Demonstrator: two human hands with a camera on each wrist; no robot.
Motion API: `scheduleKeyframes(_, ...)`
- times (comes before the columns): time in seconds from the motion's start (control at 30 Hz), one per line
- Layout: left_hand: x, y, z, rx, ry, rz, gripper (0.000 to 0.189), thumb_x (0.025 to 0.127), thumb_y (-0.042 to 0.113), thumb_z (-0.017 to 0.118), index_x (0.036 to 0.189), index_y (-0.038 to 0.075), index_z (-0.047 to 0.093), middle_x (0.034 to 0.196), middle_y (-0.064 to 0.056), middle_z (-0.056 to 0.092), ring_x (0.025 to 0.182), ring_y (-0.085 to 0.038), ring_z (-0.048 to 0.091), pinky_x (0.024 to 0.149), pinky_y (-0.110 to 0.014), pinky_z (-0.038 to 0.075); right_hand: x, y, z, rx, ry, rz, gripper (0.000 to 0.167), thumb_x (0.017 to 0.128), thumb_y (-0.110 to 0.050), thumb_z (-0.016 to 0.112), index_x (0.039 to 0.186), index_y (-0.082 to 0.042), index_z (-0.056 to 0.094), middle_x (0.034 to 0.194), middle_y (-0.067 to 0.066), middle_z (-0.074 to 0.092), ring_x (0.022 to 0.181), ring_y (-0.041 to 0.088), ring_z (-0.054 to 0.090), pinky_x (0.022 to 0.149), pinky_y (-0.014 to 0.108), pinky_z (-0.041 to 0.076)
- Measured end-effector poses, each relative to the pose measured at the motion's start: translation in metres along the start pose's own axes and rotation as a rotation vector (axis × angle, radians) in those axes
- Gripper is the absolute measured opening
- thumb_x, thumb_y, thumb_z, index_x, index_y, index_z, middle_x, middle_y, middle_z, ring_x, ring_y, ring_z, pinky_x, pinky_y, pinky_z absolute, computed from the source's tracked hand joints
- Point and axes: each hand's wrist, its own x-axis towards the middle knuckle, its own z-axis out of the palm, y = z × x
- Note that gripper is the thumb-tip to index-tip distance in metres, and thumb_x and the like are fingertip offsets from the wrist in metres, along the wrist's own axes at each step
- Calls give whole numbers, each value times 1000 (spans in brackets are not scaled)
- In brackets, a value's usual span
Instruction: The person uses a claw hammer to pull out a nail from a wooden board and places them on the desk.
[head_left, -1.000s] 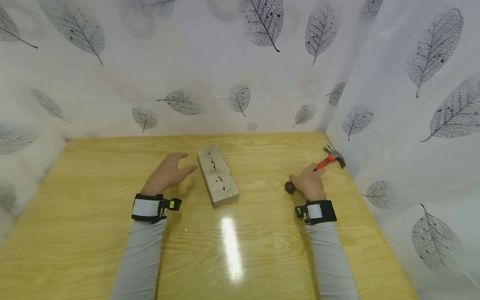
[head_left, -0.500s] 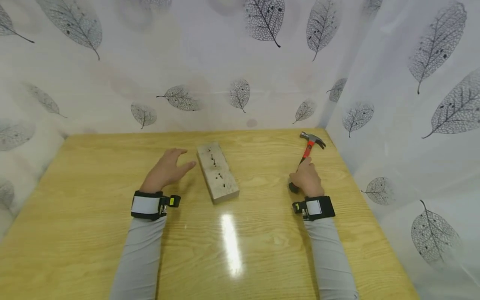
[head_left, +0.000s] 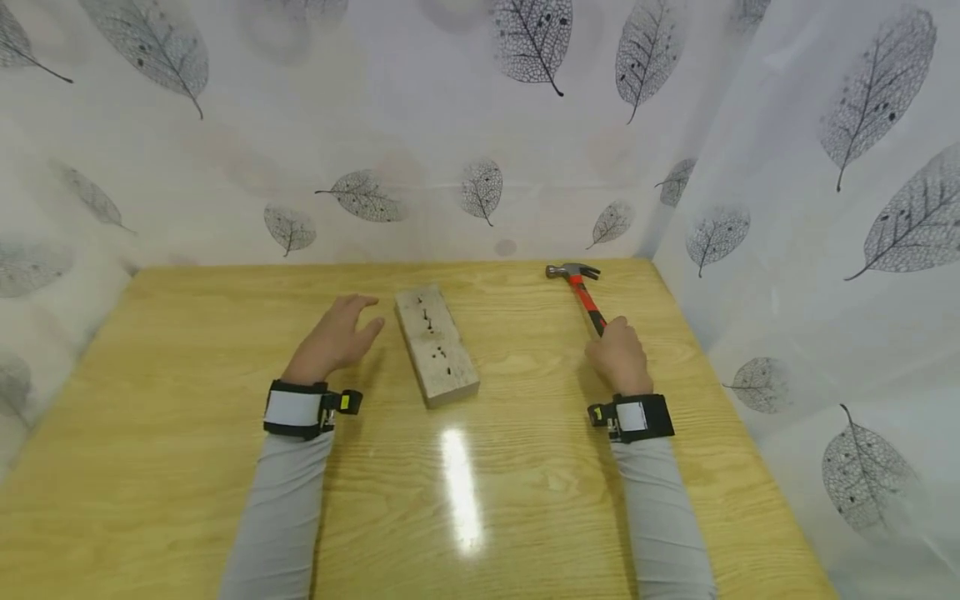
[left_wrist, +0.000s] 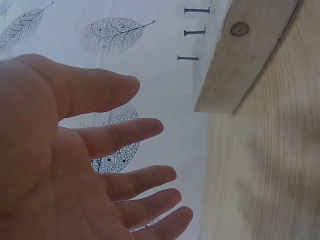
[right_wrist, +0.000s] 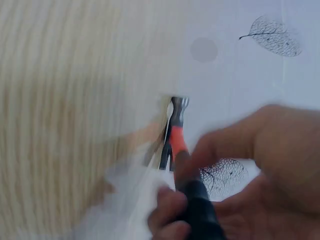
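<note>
A claw hammer [head_left: 588, 302] with a red and black handle is in my right hand [head_left: 619, 357]; its metal head points toward the back of the table. In the right wrist view, fingers and thumb curl round the black grip of the hammer [right_wrist: 197, 202]. My left hand [head_left: 332, 342] hovers just left of a wooden block [head_left: 437, 346], apart from it, with fingers spread and relaxed. Seen from the left wrist, the hand [left_wrist: 110, 150] holds nothing. Several nails [left_wrist: 194, 33] stick out of the block's [left_wrist: 245, 55] top face.
The wood-grain table [head_left: 525, 483] extends under both arms. A white curtain [head_left: 420, 125] with leaf prints hangs behind the table and along its right side. Each wrist wears a black strap with a small camera.
The hammer has swung in my right hand: its head moved left, from pointing right to pointing slightly left. My left hand and the block have hardly moved.
</note>
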Motion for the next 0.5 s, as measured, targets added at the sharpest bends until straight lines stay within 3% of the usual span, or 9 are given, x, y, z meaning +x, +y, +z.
scheduleKeyframes(0.1, 0, 1, -1, -10, 11, 0, 59, 109, 33, 43, 156, 0, 32, 163, -29, 21, 150, -49, 21, 119, -64, 23, 1, 3, 0, 6, -13, 26, 36, 93, -24, 50, 104, 10, 53, 78, 15, 53, 58, 24, 49, 48, 31, 40)
scheduleKeyframes(0.2, 0, 1, 0, -16, 45, 14, 59, 108, 33, 47, 155, 0, 35, 162, -29, 24, 150, -48, 22, 120, -63, 22, 1, 6, 1, -25, 24, 41, 32, 94, -26, 51, 89, 4, 60, 69, 11, 53, 53, 22, 48, 45, 32, 39)
scheduleKeyframes(0.33, 2, 0, 1, -36, 143, 79, 55, 106, 31, 51, 151, 1, 42, 161, -25, 30, 150, -44, 24, 121, -60, 22, 1, 10, 0, -84, 84, 47, 37, 97, -33, 55, 81, 0, 62, 66, 9, 54, 53, 24, 51, 44, 34, 40)
scheduleKeyframes(0.5, 5, 5, 5, -96, 283, 183, 46, 104, 24, 56, 144, 2, 52, 155, -22, 42, 146, -41, 34, 120, -58, 27, 3, 11, -3, -56, 73, 39, 41, 97, -41, 59, 82, -3, 63, 65, 7, 53, 52, 23, 50, 42, 32, 39)
